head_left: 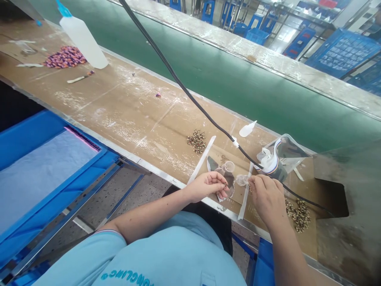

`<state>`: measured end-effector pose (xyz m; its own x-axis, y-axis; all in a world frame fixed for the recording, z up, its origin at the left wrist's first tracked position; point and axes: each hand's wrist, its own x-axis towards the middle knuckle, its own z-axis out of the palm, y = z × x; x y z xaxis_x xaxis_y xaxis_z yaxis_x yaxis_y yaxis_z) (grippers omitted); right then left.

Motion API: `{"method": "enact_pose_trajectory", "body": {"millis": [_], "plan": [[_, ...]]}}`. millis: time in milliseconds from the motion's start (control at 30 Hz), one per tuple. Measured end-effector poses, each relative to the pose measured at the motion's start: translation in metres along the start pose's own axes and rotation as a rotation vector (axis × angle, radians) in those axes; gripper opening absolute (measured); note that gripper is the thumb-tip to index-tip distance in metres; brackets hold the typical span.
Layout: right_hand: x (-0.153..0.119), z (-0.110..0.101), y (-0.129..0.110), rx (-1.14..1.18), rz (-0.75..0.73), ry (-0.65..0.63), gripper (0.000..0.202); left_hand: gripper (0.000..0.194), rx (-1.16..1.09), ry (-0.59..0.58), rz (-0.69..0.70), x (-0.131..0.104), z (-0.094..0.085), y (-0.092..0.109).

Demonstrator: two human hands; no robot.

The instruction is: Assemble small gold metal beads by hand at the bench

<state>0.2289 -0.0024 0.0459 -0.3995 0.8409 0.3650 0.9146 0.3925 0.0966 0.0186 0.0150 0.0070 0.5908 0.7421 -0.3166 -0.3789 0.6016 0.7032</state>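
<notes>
My left hand (212, 185) is closed in a pinch above the cardboard-covered bench, with a small brown-gold piece (225, 184) between thumb and fingertips. My right hand (268, 194) reaches in from the right with its fingers curled down. Its fingertips are close to a small clear cup (241, 180), and whatever they grip is hidden. Another clear plastic cup (228, 166) rests on a torn grey sheet (220, 169) just beyond my left hand. A loose pile of brown-gold pieces (196, 141) lies to the left, and a second brown-gold pile (298, 214) is right of my right hand.
A black cable (178, 81) hangs diagonally across the view. Behind my right hand stands a clear zip bag (285, 153). A small white dropper bottle (247, 129) lies farther back. Purple-orange pieces (64, 57) and a large white bottle (85, 41) occupy the far left. A green conveyor belt (226, 87) runs behind.
</notes>
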Motion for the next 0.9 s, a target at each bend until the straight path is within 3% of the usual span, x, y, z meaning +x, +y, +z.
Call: {"method": "enact_pose_trajectory", "body": {"millis": [133,267,433,633,900], "plan": [[0.0,-0.001,0.002,0.022,0.01,0.015,0.02,0.041,-0.003,0.004,0.0,0.0,0.0,0.0],[-0.003,-0.001,-0.001,0.173,0.112,0.082,0.021,0.04,0.02,0.001,0.0,0.0,0.0,0.0],[-0.009,-0.002,-0.027,0.451,0.276,0.124,0.017,0.042,-0.053,-0.003,-0.024,0.001,-0.001,0.001],[-0.008,0.004,-0.058,0.661,0.294,0.105,0.015,0.042,-0.091,-0.016,-0.048,0.001,-0.003,0.001],[-0.004,0.009,-0.06,0.682,0.269,0.097,0.013,0.042,-0.087,-0.04,-0.049,-0.001,-0.003,0.003]]}}
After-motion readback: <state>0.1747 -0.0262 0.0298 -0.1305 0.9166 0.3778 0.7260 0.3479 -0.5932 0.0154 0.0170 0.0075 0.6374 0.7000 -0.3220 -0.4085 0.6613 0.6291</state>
